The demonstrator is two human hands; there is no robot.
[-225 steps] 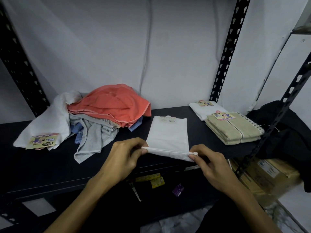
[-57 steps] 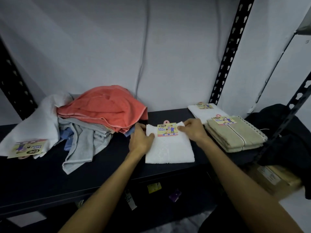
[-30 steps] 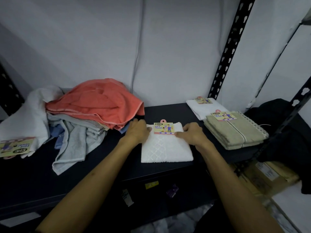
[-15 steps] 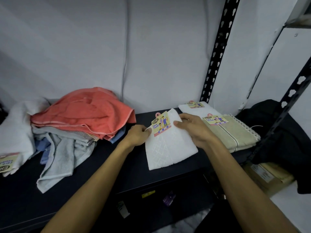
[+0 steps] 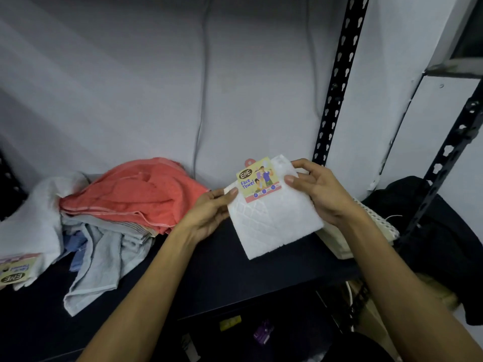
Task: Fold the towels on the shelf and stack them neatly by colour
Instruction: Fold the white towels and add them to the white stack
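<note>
We hold the folded white towel (image 5: 274, 220) up off the dark shelf (image 5: 214, 278), tilted so its far edge rises toward the wall and its near corner hangs just above the shelf board. Our left hand (image 5: 209, 212) comes in from the lower left with the forearm stretched diagonally across the shelf front; its grip pinches the towel's left edge, thumb on top and fingers curled beneath the cloth. Our right hand (image 5: 318, 194) reaches in from the lower right, wrist bent slightly inward, and its grip pinches the towel's upper right corner, thumb pressed on the top face and fingers wrapped behind. A yellow "Face Towel" label (image 5: 257, 180) sits on the top face near the far edge, between our two thumbs. To the left on the shelf lies a loose heap: a coral towel (image 5: 138, 197) on top, grey towels (image 5: 104, 257) spilling forward below it with a bit of blue cloth showing, and a white towel (image 5: 34, 223) with its own label at the far left. Just beyond our right wrist a folded beige towel (image 5: 339, 241) rests on the shelf, mostly hidden by the hand and the held towel. A black perforated upright (image 5: 337, 82) stands behind our right hand.
</note>
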